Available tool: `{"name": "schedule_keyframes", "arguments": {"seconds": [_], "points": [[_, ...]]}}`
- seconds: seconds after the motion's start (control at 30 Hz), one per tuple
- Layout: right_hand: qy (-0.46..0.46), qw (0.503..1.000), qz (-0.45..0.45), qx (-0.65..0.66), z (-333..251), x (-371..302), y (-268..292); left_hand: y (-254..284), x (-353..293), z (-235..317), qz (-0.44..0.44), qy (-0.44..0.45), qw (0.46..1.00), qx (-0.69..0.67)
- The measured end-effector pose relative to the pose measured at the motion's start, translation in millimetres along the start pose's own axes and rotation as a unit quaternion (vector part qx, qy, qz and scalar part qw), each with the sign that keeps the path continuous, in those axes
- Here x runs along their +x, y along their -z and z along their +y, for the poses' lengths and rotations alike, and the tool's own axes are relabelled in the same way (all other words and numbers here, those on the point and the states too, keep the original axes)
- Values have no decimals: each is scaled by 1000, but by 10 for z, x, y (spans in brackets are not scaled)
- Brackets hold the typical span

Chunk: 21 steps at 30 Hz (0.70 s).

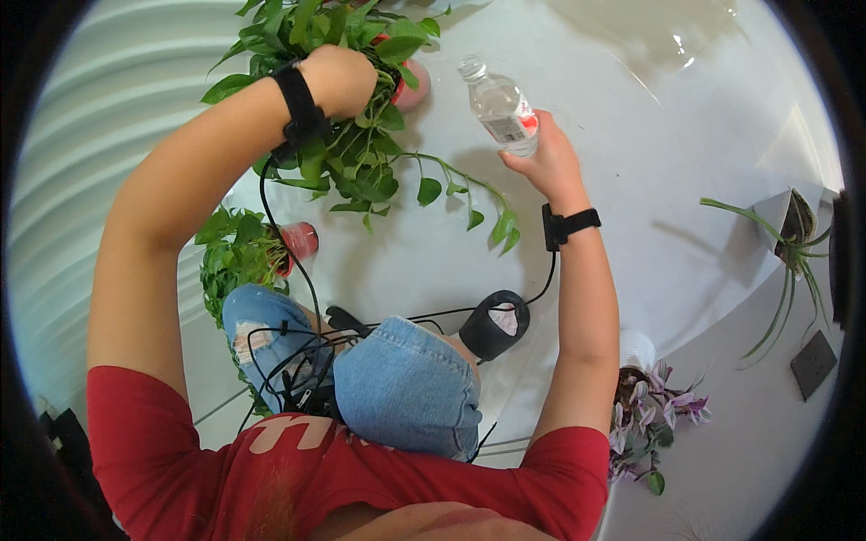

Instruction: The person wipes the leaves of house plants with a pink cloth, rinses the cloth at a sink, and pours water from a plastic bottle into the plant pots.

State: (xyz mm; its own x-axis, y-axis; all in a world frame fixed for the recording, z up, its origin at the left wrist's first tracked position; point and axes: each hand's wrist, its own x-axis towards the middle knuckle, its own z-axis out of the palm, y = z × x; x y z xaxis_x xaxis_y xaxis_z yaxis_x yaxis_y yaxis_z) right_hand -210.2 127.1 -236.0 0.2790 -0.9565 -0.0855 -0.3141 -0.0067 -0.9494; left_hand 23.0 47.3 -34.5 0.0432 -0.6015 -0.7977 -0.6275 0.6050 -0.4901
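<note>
My right hand [552, 162] grips a clear plastic bottle [502, 101] near its base. The bottle leans to the far left, no cap shows on its neck, and part of its label is red. On the left, my left hand [341, 81] is curled among the leaves of a trailing green plant [361, 167]. Its fingertips are turned away, so whatever they hold is hidden. Just right of that hand, the plant's reddish-pink pot [414, 86] shows, partly covered by leaves. One long vine [460, 173] reaches out toward the right over the white surface.
A smaller leafy plant in a red pot [300, 245] stands near my left knee. To the right are a purple-leaved plant [663, 406], a spider-like plant [794, 239] and a dark square [814, 364]. Black cables [311, 288] run from both wrists across my lap. Water glistens at the far right [677, 41].
</note>
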Motion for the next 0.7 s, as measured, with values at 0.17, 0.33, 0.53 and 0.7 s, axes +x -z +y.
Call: {"name": "schedule_keyframes", "arguments": {"seconds": [0.17, 0.33, 0.53, 0.7], "points": [[10, 997, -59, -58, -31, 104, -198, -255, -83, 103, 69, -58, 996, 2], [21, 991, -126, -44, -146, 6, -388, -510, -228, 189, 148, -71, 986, 8], [40, 984, -157, -75, -336, 2, -628, -772, -399, 234, 175, -60, 983, -18], [6, 987, -157, -34, -337, -24, -747, -818, -469, 229, 120, -72, 988, -63]]}}
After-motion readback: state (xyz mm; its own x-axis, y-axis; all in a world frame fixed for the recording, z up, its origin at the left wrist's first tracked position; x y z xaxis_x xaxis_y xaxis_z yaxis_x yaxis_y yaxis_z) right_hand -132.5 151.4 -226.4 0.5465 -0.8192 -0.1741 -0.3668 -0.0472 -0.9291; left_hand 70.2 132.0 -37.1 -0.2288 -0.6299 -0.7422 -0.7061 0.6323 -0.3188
